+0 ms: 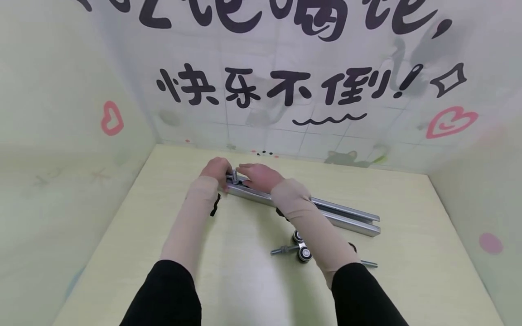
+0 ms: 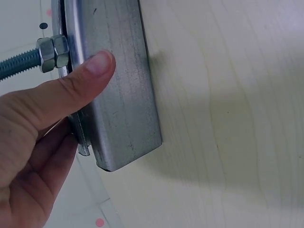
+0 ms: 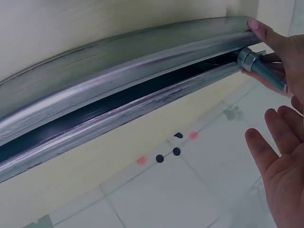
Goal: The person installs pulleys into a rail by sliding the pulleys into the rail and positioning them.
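A long grey metal channel rail point(image 1: 346, 217) lies slantwise on the pale wooden table point(image 1: 244, 290). At its far left end a threaded bolt point(image 1: 234, 177) with a nut point(image 2: 53, 51) sticks out of the slot. My left hand point(image 1: 216, 168) grips that end of the rail point(image 2: 118, 95), thumb point(image 2: 90, 71) pressed on the outer side and fingers behind. My right hand point(image 1: 258, 174) hovers over the rail just right of the bolt. In the right wrist view its fingers point(image 3: 266, 152) are spread and hold nothing, close to the bolt point(image 3: 268, 76) and rail point(image 3: 118, 90).
A roller trolley with small black wheels and a threaded bolt point(image 1: 302, 249) lies on the table beside my right forearm. A second bolt end point(image 1: 369, 264) shows past the sleeve. Printed walls point(image 1: 61, 136) close in the table on the left, back and right.
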{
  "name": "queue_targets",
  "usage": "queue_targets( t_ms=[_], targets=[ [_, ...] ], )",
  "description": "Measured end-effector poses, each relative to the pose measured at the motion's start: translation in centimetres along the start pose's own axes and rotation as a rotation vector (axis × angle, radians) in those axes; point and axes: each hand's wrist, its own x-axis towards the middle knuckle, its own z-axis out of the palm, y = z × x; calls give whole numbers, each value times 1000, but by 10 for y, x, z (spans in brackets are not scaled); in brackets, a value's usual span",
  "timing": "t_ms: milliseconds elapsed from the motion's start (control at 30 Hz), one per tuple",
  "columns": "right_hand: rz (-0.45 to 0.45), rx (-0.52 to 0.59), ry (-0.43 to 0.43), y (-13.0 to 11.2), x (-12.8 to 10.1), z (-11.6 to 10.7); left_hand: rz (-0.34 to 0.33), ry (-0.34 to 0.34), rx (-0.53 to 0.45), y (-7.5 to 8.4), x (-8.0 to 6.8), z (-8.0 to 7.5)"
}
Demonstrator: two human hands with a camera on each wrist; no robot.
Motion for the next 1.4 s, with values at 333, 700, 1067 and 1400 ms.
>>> queue_targets(
  t_ms=[333, 700, 1067, 1400],
  targets=[
    [-14, -66, 90, -12, 15, 6, -8, -12, 24, 6, 2, 3],
    [103, 28, 149, -15, 25, 9, 25, 11, -1, 4, 0, 1],
    [176, -43, 210, -20, 34, 9, 38, 49, 23, 4, -1, -2],
    [235, 20, 214, -19, 39, 9, 41, 59, 34, 4, 1, -1]
  ],
)
